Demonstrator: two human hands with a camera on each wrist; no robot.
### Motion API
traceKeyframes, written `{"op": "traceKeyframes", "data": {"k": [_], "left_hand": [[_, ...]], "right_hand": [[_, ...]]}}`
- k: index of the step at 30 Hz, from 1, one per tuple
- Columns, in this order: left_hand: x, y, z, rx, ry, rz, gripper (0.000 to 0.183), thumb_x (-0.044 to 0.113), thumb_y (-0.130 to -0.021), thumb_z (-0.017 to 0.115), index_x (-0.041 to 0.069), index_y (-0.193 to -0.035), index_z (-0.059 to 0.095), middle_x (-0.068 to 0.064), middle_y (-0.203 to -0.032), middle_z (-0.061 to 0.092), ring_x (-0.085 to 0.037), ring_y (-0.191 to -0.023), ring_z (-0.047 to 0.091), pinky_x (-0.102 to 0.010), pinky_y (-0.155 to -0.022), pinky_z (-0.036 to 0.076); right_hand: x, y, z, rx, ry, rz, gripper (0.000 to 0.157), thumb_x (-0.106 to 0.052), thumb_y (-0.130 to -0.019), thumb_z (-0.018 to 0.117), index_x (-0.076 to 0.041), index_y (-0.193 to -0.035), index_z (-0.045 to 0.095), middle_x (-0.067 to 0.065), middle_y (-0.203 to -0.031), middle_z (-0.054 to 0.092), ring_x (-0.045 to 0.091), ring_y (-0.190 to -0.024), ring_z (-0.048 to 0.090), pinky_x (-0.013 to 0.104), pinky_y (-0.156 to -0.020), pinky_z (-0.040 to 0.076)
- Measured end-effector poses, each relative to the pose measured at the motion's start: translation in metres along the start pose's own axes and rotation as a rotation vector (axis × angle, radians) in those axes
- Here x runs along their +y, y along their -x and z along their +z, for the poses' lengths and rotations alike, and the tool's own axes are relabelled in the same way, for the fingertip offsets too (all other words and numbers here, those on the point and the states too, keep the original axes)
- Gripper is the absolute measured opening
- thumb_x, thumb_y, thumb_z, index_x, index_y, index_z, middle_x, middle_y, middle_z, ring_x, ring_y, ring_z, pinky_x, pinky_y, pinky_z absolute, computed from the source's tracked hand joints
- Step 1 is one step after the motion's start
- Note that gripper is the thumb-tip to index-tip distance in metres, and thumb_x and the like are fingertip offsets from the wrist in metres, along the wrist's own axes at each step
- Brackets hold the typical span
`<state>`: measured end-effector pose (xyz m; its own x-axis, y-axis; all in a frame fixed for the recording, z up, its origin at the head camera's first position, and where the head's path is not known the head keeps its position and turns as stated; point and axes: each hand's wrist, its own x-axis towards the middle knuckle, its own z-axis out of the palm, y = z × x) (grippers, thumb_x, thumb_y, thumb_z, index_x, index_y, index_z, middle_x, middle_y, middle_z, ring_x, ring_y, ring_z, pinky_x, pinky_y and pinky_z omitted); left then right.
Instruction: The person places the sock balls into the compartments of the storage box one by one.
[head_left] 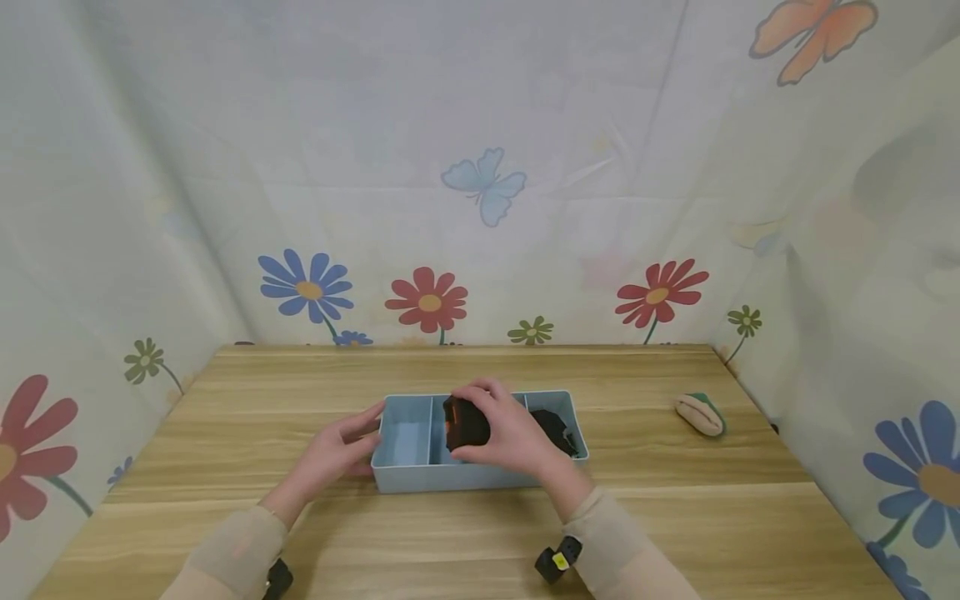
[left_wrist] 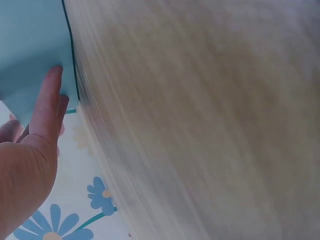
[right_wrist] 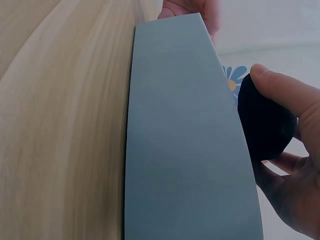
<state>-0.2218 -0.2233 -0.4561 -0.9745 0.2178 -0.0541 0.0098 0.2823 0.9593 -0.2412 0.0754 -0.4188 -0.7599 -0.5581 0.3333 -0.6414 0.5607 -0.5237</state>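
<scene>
In the head view, a pale blue box (head_left: 420,478) with dividers stands on the table. Over its middle section my right hand (head_left: 510,429) pinches a rounded black bundle (head_left: 467,423) with orange marks between thumb and fingers. The right wrist view has this bundle (right_wrist: 265,120) just beyond the box's long wall (right_wrist: 185,130), at rim height. My left hand (head_left: 341,450) touches the left end of the box, its fingers straight along the wall, as the left wrist view (left_wrist: 42,120) also has it. Another black item (head_left: 553,429) lies in the right section, partly behind my right wrist.
A small beige and green folded bundle (head_left: 701,415) lies on the wooden table (head_left: 637,517) to the right of the box. Behind the table hangs a white cloth (head_left: 540,267) printed with flowers and butterflies. Both wrists wear black devices (head_left: 558,560).
</scene>
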Motion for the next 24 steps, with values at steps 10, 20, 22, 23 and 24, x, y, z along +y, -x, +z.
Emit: {"op": "traceKeyframes", "data": {"k": [10, 20, 22, 23, 24], "left_hand": [[0.001, 0.0, 0.0, 0.005, -0.008, 0.004, 0.058, 0.011, -0.1, 0.058, 0.007, -0.154, 0.035, -0.032, -0.148, 0.038, -0.045, -0.129, 0.047, -0.044, -0.079, 0.059], [0.0, 0.0, 0.001, 0.008, -0.012, -0.002, 0.058, 0.01, -0.1, 0.058, 0.008, -0.154, 0.036, -0.031, -0.148, 0.039, -0.044, -0.129, 0.048, -0.041, -0.078, 0.059], [0.0, 0.0, 0.001, 0.007, -0.009, -0.001, 0.058, 0.01, -0.1, 0.058, 0.008, -0.154, 0.035, -0.032, -0.148, 0.038, -0.044, -0.129, 0.047, -0.042, -0.079, 0.059], [0.0, 0.0, 0.001, 0.008, -0.008, -0.003, 0.058, 0.01, -0.1, 0.058, 0.008, -0.154, 0.035, -0.032, -0.148, 0.038, -0.044, -0.129, 0.047, -0.042, -0.079, 0.059], [0.0, 0.0, 0.001, 0.004, -0.007, -0.001, 0.059, 0.01, -0.1, 0.058, 0.007, -0.154, 0.035, -0.032, -0.148, 0.037, -0.045, -0.129, 0.047, -0.043, -0.079, 0.059]], "right_hand": [[-0.006, -0.008, 0.013, -0.011, 0.121, 0.046, 0.077, -0.044, -0.075, 0.086, -0.019, -0.139, 0.053, 0.006, -0.131, 0.048, 0.02, -0.107, 0.055, 0.036, -0.088, 0.054], [-0.013, -0.01, 0.019, -0.005, 0.187, 0.072, 0.074, -0.045, -0.076, 0.085, -0.017, -0.138, 0.055, 0.007, -0.129, 0.051, 0.022, -0.107, 0.055, 0.037, -0.086, 0.055], [-0.014, -0.01, 0.02, -0.007, 0.211, 0.068, 0.072, -0.045, -0.078, 0.083, -0.016, -0.137, 0.055, 0.009, -0.133, 0.051, 0.024, -0.111, 0.056, 0.038, -0.089, 0.054], [-0.014, -0.01, 0.02, -0.008, 0.219, 0.067, 0.071, -0.045, -0.079, 0.083, -0.016, -0.137, 0.055, 0.01, -0.135, 0.05, 0.025, -0.114, 0.055, 0.039, -0.09, 0.054], [-0.015, -0.009, 0.02, -0.011, 0.224, 0.07, 0.07, -0.045, -0.08, 0.082, -0.015, -0.138, 0.055, 0.011, -0.138, 0.049, 0.026, -0.117, 0.055, 0.04, -0.092, 0.054]]}}
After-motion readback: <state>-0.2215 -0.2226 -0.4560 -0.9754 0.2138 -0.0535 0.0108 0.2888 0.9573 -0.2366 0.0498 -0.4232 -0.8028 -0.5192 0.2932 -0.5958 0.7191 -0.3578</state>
